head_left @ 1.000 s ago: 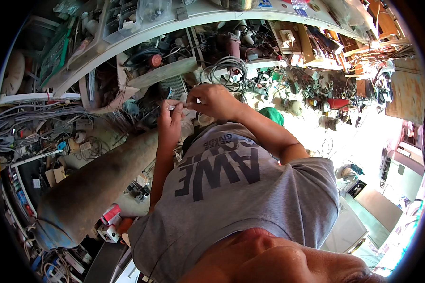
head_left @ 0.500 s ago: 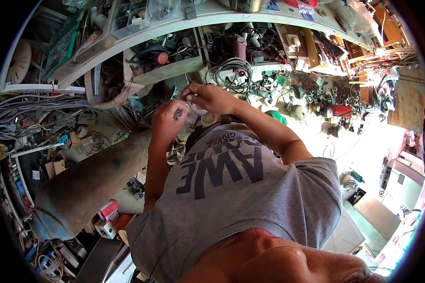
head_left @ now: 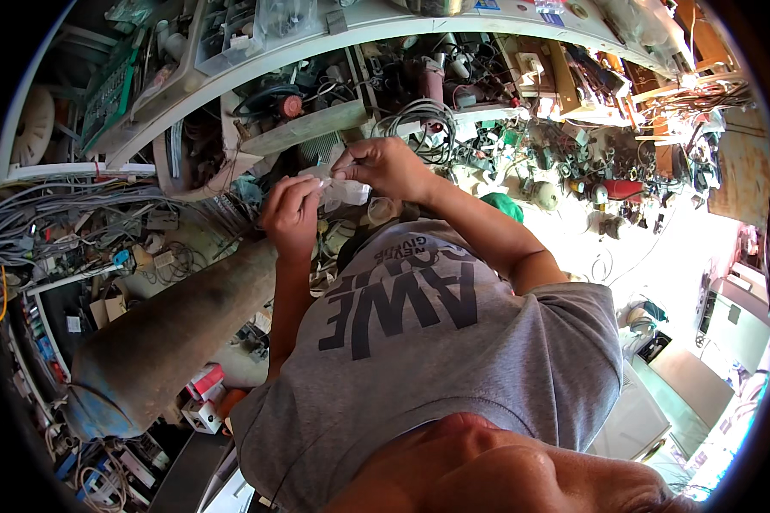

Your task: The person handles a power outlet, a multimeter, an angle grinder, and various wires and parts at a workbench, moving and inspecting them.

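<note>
My left hand [head_left: 293, 214] is raised in front of my chest, fingers curled and pinched at the tips on a crumpled, clear-white plastic piece [head_left: 347, 193], perhaps a small bag. My right hand [head_left: 387, 171] is just right of it and a little higher, thumb and forefinger pinched on the upper part of the same plastic. Whether anything small lies inside it, I cannot tell. Beneath the hands is the front of my grey T-shirt, with a translucent cup [head_left: 383, 210] close below the plastic.
A long white shelf [head_left: 419, 26] crowded with trays crosses the top. Below it lie tools, coiled cables [head_left: 415, 120] and jumbled parts. A large rusty cylinder [head_left: 162, 342] slants along the lower left. Grey cable bundles [head_left: 68, 205] line the left; metal panels [head_left: 684, 385] stand at right.
My left hand has shifted left and turned, its fingers now pointing up toward the right hand. My right hand has risen slightly. More of the crumpled plastic shows between them.
</note>
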### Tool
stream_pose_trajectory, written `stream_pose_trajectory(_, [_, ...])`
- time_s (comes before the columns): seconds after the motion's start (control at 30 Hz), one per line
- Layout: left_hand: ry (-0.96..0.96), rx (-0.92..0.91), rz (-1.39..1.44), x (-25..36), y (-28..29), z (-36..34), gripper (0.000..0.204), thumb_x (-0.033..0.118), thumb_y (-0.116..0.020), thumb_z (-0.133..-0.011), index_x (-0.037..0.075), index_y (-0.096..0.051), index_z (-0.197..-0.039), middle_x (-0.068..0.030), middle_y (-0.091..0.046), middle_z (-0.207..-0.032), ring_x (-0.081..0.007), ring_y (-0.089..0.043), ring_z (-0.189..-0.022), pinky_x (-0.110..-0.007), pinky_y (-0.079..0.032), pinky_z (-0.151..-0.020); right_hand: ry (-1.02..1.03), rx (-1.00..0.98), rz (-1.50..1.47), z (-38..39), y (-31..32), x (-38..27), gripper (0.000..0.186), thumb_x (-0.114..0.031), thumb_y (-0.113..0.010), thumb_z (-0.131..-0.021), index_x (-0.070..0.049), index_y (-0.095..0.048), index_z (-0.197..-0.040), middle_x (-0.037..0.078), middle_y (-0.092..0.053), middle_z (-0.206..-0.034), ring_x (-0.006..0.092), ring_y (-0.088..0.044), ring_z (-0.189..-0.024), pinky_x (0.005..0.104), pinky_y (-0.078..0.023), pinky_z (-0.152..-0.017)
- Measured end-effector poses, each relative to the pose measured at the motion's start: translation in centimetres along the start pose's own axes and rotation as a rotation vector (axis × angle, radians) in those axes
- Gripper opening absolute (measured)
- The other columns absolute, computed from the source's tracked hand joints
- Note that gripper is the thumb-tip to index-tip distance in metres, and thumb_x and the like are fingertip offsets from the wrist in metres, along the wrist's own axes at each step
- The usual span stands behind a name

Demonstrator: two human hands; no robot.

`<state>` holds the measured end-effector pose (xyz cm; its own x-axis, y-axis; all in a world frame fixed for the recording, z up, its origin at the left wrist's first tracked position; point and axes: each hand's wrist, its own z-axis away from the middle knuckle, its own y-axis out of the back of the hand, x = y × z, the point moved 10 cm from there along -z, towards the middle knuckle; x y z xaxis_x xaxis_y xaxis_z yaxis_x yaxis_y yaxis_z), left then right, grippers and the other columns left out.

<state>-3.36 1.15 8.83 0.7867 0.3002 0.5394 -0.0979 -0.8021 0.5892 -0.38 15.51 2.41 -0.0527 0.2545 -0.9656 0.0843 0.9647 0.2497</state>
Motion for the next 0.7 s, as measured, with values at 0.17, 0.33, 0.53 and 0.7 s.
stream_pose_trajectory(0.17, [0.007,0.1,0.013,-1.0,2.3,-0.6,0.019,0.002,-0.078,-0.069,0.008,-0.063,-0.079,-0.0038,-0.066,-0.078,-0.0238,-0.063,-0.075,-0.042,-0.047,-0.087,0.297,0.27,0.331,0.4,4.0,-5.7,0.004,-0.011,-0.067,-0.079,-0.011,-0.067,-0.083,0.008,-0.065,-0.077,0.0307,-0.063,-0.077,0.0378,-0.051,-0.068])
stream_pose_trajectory(0.33, [0.081,0.102,-0.133,-4.2,4.6,1.7,0.016,0.006,-0.077,-0.073,0.006,-0.062,-0.077,-0.0046,-0.064,-0.074,-0.0246,-0.058,-0.071,-0.039,-0.045,-0.073,-0.07,0.392,0.204,1.5,9.4,1.3,0.008,-0.017,-0.068,-0.083,-0.009,-0.068,-0.085,0.008,-0.066,-0.078,0.0236,-0.065,-0.072,0.0322,-0.05,-0.065])
stream_pose_trajectory(0.53, [0.251,-0.104,0.128,-6.4,-0.6,3.3,0.019,0.009,-0.076,-0.073,0.003,-0.062,-0.084,-0.011,-0.063,-0.084,-0.0288,-0.059,-0.079,-0.036,-0.046,-0.072,-0.003,0.265,0.022,0.4,6.8,0.7,0.007,-0.007,-0.063,-0.089,-0.001,-0.065,-0.086,0.005,-0.066,-0.085,0.0089,-0.058,-0.077,0.0254,-0.047,-0.069])
stream_pose_trajectory(0.7, [0.133,-0.252,0.109,-2.8,-5.2,0.8,0.06,0.019,-0.083,-0.062,0.007,-0.056,-0.114,-0.0155,-0.057,-0.114,-0.035,-0.055,-0.107,-0.042,-0.044,-0.088,0.228,0.147,0.268,-0.3,2.6,-3.7,0.004,-0.01,-0.067,-0.079,-0.007,-0.066,-0.082,0.011,-0.064,-0.078,0.0308,-0.062,-0.076,0.0385,-0.05,-0.068])
